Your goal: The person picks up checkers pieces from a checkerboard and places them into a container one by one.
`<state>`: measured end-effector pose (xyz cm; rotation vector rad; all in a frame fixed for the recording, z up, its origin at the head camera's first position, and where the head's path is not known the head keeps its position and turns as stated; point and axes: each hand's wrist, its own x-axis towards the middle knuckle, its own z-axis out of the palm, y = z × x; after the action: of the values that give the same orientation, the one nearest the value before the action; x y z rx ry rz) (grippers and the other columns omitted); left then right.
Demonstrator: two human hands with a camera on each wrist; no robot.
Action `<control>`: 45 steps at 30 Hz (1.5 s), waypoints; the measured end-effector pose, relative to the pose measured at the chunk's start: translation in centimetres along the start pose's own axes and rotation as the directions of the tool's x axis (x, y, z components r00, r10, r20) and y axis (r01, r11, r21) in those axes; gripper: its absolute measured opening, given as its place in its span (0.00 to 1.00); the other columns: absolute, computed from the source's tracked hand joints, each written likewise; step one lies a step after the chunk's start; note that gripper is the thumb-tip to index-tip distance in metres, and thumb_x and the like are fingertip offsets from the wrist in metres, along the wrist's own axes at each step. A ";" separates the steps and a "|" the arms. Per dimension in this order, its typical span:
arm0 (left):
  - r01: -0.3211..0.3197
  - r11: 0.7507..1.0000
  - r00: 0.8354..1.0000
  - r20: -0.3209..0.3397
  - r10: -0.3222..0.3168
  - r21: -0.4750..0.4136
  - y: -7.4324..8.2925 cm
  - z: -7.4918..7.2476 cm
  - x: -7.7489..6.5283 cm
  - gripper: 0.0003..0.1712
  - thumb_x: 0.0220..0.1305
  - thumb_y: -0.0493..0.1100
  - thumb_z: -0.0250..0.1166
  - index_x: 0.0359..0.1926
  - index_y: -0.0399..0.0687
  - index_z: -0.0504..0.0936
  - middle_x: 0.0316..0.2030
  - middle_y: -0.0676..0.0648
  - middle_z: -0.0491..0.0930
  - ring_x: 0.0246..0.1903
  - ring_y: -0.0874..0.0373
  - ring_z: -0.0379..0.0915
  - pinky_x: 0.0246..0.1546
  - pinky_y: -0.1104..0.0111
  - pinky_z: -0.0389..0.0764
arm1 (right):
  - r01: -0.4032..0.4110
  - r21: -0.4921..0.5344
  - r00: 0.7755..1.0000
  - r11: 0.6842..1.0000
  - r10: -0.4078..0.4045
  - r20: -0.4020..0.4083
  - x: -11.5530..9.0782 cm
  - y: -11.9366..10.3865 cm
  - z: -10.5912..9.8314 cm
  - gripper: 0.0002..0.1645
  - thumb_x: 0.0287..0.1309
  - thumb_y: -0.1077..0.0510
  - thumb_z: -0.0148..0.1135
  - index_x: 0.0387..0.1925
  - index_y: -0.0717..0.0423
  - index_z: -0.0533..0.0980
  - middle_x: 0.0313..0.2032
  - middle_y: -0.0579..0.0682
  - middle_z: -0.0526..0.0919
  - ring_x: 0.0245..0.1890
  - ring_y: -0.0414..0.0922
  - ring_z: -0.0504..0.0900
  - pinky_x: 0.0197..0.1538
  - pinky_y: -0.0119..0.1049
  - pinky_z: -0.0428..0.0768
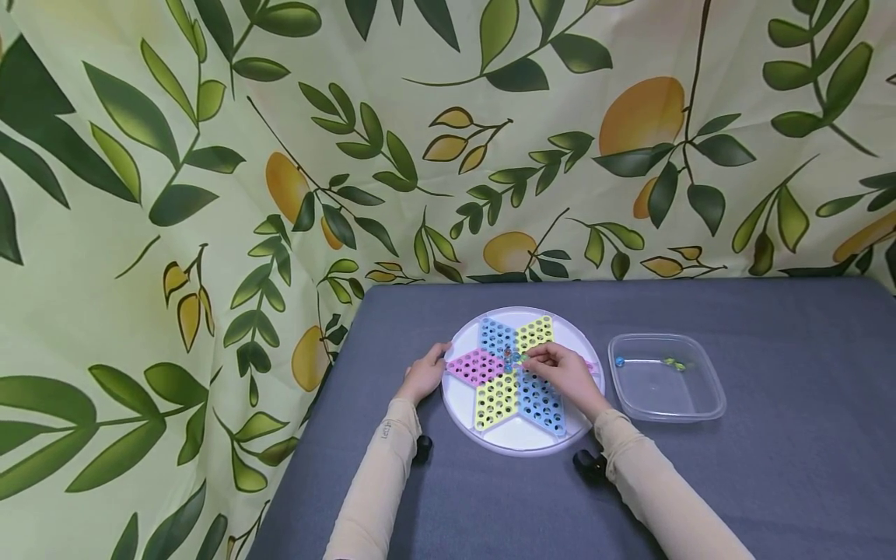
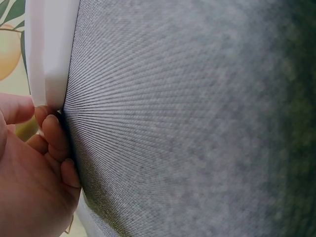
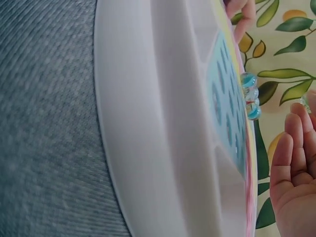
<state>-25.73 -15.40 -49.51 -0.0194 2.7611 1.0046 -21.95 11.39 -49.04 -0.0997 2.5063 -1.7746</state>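
A round white Chinese checkers board (image 1: 458, 400) lies on the table, its star sections blue, yellow and pink. At the board's left rim, my left hand (image 1: 422, 376) holds the edge; in the left wrist view its thumb (image 2: 17, 108) and curled fingers meet there. Over the middle of the star is my right hand (image 1: 563, 372), its fingertips together. They pinch a clear greenish marble (image 3: 304, 102), which shows partly in the right wrist view. Several blue-and-clear marbles (image 3: 250, 94) sit clustered at the board's centre, right by those fingertips.
To the right of the board stands a clear plastic container (image 1: 661, 404), with a blue marble (image 1: 619, 362) and several green-yellow marbles (image 1: 674, 364) in it. A grey cloth (image 1: 791, 467) covers the table. Leaf-patterned fabric (image 1: 420, 218) hangs behind and at the left.
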 end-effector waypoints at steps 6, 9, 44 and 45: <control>-0.008 1.000 1.000 -0.004 0.008 0.001 -0.2 0.1 0.0 0.23 0.69 0.47 0.43 0.63 0.62 0.68 0.65 0.49 0.67 0.66 0.42 0.59 0.64 0.46 0.53 | 0.003 0.023 1.000 1.000 -0.003 0.010 -0.3 -0.4 -0.1 0.16 0.55 0.53 0.64 0.43 0.57 0.78 0.33 0.51 0.82 0.31 0.38 0.77 0.36 0.28 0.76; -0.005 1.000 1.000 -0.001 0.005 0.003 -0.2 0.1 0.0 0.23 0.69 0.47 0.43 0.63 0.63 0.68 0.65 0.50 0.67 0.66 0.41 0.59 0.64 0.47 0.53 | 0.004 0.017 1.000 1.000 -0.004 0.008 -0.4 -0.5 -0.3 0.17 0.55 0.51 0.64 0.43 0.57 0.78 0.33 0.51 0.83 0.31 0.39 0.78 0.36 0.29 0.77; -0.007 1.000 1.000 -0.001 0.007 0.010 0.0 0.0 0.1 0.23 0.69 0.47 0.42 0.64 0.62 0.67 0.65 0.49 0.67 0.66 0.43 0.60 0.65 0.47 0.50 | 0.044 -0.001 0.998 0.999 -0.044 -0.051 -2.2 -1.0 -4.0 0.22 0.55 0.48 0.64 0.46 0.58 0.77 0.37 0.48 0.82 0.34 0.32 0.77 0.39 0.26 0.77; -0.007 1.000 1.000 -0.001 0.007 0.011 0.0 0.0 0.1 0.23 0.70 0.47 0.42 0.64 0.62 0.67 0.65 0.49 0.67 0.66 0.43 0.60 0.65 0.47 0.51 | 0.041 0.005 0.998 0.999 -0.041 -0.055 -2.3 -1.1 -4.1 0.22 0.55 0.48 0.64 0.46 0.58 0.77 0.37 0.49 0.82 0.33 0.31 0.77 0.39 0.26 0.76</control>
<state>-25.87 -15.37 -49.55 -0.0084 2.7688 0.9919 -20.05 15.07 -46.59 -0.1047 2.5541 -1.8250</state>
